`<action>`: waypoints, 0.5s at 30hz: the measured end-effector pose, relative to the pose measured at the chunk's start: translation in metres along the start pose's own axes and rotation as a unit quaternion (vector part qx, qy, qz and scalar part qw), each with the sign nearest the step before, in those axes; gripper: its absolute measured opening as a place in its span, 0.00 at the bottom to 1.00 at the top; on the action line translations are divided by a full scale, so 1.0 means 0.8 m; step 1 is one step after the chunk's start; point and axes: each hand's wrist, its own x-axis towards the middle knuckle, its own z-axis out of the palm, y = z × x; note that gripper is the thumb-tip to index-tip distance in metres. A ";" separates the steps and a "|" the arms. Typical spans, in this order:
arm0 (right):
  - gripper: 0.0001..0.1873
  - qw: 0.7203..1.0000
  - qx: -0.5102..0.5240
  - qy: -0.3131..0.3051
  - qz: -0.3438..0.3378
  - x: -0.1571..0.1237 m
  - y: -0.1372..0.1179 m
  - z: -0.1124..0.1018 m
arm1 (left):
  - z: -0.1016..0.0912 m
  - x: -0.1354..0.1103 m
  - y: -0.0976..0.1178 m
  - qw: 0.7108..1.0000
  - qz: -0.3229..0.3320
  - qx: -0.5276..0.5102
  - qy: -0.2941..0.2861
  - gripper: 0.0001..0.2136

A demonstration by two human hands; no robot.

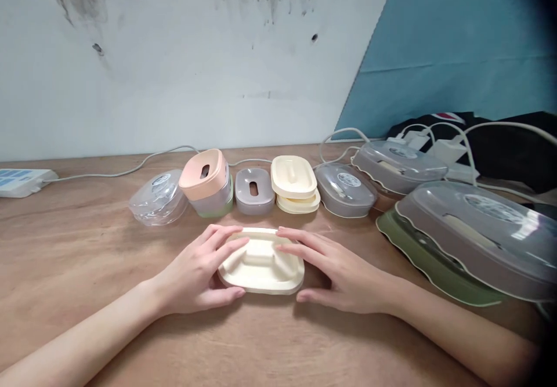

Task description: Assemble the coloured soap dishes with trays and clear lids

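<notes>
A cream oval plastic lid [273,279] with a raised ridge across its middle lies on the wooden table between my two hands. My left hand [204,271] grips its left end, thumb at the front edge and fingertips over the back rim and top. At the right end is my right hand [337,271], two fingertips on the back part and the thumb by the front corner. Behind it stand two similar cream pieces [295,175], stacked. A grey slotted cover [255,201] sits just left of that stack.
A peach slotted cover [198,179] tops a stack at the left, beside clear plastic covers [152,198]. On the right are labelled packs: a grey one [343,198], larger grey ones [478,224] and a green one [418,253]. White cables [117,173] run along the wall to a power strip [26,182].
</notes>
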 end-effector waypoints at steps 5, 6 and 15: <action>0.39 0.999 -0.014 0.001 0.046 0.000 0.002 0.005 | -0.002 -0.001 -0.002 0.999 -0.018 -0.016 -0.029 0.38; 0.39 0.999 -0.013 -0.001 0.049 0.000 0.002 0.005 | -0.002 -0.001 -0.002 0.999 -0.012 -0.022 -0.042 0.37; 0.38 0.999 -0.005 0.000 0.037 0.002 0.003 0.005 | -0.003 0.000 -0.003 0.999 -0.008 -0.022 -0.041 0.36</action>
